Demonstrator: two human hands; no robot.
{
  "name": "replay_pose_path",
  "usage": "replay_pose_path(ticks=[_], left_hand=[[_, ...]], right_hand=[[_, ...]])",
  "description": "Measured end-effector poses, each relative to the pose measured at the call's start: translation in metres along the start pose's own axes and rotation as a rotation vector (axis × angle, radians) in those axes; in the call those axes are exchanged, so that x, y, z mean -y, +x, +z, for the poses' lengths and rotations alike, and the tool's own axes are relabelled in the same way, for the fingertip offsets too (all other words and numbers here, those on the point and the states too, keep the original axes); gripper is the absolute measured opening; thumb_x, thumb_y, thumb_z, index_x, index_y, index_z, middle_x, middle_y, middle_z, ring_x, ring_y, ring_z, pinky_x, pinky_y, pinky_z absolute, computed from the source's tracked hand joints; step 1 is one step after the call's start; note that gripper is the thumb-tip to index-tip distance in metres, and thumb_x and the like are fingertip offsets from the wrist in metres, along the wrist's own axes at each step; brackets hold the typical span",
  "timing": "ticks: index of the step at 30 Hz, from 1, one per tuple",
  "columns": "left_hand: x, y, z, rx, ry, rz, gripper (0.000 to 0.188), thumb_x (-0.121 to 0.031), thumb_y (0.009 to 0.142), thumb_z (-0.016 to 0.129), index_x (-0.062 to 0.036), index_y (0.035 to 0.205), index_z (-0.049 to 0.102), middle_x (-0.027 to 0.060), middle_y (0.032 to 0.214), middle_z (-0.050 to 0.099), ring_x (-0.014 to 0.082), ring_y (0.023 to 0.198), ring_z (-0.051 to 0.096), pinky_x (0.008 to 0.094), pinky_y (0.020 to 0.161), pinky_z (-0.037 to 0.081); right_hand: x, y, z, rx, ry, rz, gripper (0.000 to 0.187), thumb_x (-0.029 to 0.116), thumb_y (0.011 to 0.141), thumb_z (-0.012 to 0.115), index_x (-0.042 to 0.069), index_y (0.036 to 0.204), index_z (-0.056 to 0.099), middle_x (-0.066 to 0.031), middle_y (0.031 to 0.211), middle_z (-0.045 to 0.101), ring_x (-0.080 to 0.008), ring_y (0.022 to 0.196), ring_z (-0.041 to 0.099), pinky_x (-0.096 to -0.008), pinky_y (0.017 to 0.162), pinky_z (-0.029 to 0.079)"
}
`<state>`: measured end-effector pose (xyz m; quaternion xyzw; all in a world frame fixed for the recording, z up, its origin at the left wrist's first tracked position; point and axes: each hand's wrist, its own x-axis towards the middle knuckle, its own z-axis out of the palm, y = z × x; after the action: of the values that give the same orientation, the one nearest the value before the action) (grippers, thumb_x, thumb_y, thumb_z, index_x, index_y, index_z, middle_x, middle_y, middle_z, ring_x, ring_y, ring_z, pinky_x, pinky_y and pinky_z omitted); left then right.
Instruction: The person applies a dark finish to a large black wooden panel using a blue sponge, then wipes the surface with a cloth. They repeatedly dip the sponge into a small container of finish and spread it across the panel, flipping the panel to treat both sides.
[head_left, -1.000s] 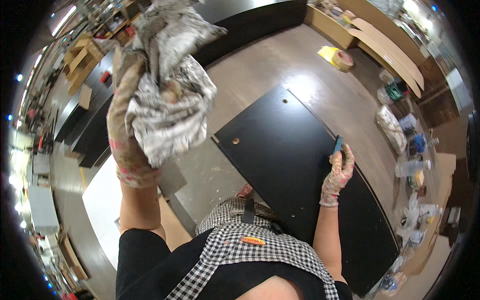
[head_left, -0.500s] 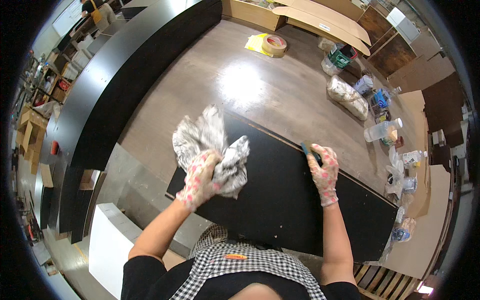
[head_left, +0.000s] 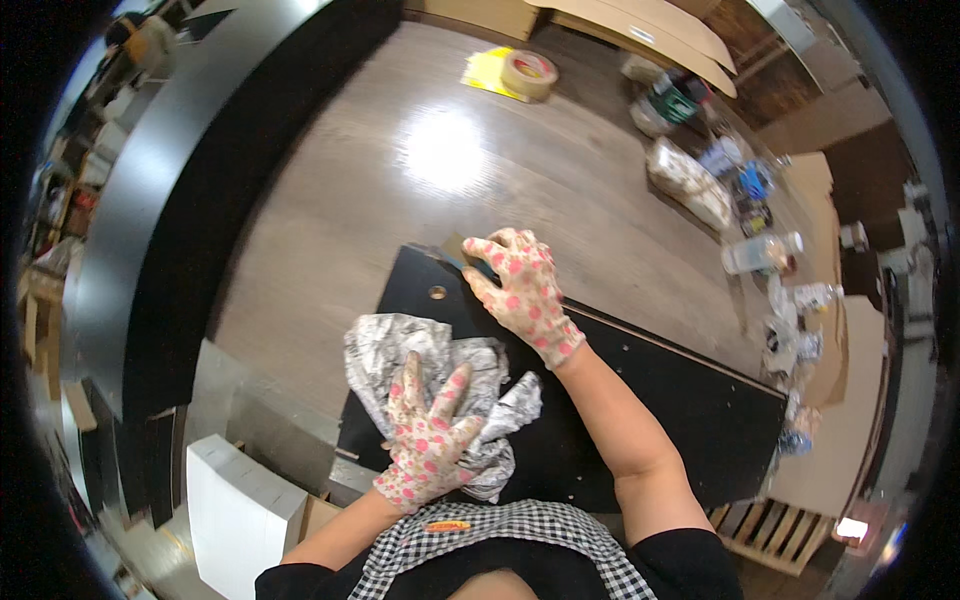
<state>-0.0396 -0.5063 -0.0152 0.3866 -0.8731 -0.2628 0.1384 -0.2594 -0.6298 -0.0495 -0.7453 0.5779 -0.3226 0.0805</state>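
A long black board (head_left: pixel 665 420) lies slantwise across the table before me, with a round hole near its far left corner. My left hand (head_left: pixel 425 450), in a pink-spotted glove, is open, its fingers spread flat on a crumpled white-and-grey rag (head_left: pixel 375 350) on the board's left part. In a matching glove, my right hand (head_left: pixel 525 290) is closed on a small flat tool (head_left: pixel 455 250) with a tan, blade-like end and a dark blue-green part. The tool is at the board's far left corner. My fingers hide the rest of it, so its exact kind cannot be made out.
A tall curved black panel (head_left: pixel 160 190) stands along the left. Tape (head_left: pixel 528 75) rests on a yellow sheet at the back. Several bottles, including a clear one (head_left: pixel 762 254), and a wrapped white bundle (head_left: pixel 690 185) line the right side. A white block-shaped piece (head_left: pixel 240 510) stands lower left.
My right hand has moved left along the board's far edge with the tool. The rag, formerly gripped and lifted by my left hand, now lies on the board under spread fingers.
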Motion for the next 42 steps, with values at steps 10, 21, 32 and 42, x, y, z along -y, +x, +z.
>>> replay_pose_path(ticks=[10,21,32,42], left_hand=[[-0.003,0.024,0.015,0.096,-0.163,0.186,0.056,-0.025,0.053,0.085,-0.0071,0.102,0.067,0.0105,0.123,0.062,0.0349,0.121,0.056,0.0505,0.099,0.044],[-0.021,0.038,0.022,0.08,-0.167,0.209,0.05,-0.023,0.055,0.085,-0.0064,0.098,0.067,0.0114,0.102,0.064,0.0327,0.095,0.061,0.0465,0.083,0.047],[-0.021,0.041,0.023,0.122,-0.174,0.259,0.049,-0.037,0.061,0.086,-0.008,0.095,0.067,0.0124,0.104,0.063,0.0333,0.097,0.061,0.0471,0.085,0.045],[-0.041,0.033,0.045,0.119,-0.278,0.302,0.044,-0.033,0.064,0.084,-0.0091,0.098,0.069,0.009,0.103,0.066,0.031,0.089,0.064,0.0441,0.076,0.051]], right_hand=[[-0.048,-0.136,-0.163,-0.08,-0.489,0.658,0.028,0.017,0.081,0.076,0.01,0.108,0.072,-0.0106,0.1,0.068,-0.0303,0.098,0.062,-0.0438,0.091,0.048],[-0.064,-0.18,-0.187,-0.111,-0.494,0.654,0.025,0.019,0.081,0.076,0.01,0.104,0.072,-0.0114,0.097,0.068,-0.0311,0.09,0.064,-0.0433,0.082,0.05],[-0.132,-0.225,-0.156,-0.568,0.096,0.701,0.05,0.009,0.096,0.063,0.003,0.144,0.049,-0.014,0.13,0.061,-0.0226,0.116,0.06,-0.0374,0.1,0.047],[-0.058,-0.177,-0.148,-0.294,-0.073,0.459,0.034,0.007,0.083,0.074,0.007,0.117,0.068,-0.0129,0.112,0.067,-0.0277,0.105,0.064,-0.0388,0.092,0.052]])
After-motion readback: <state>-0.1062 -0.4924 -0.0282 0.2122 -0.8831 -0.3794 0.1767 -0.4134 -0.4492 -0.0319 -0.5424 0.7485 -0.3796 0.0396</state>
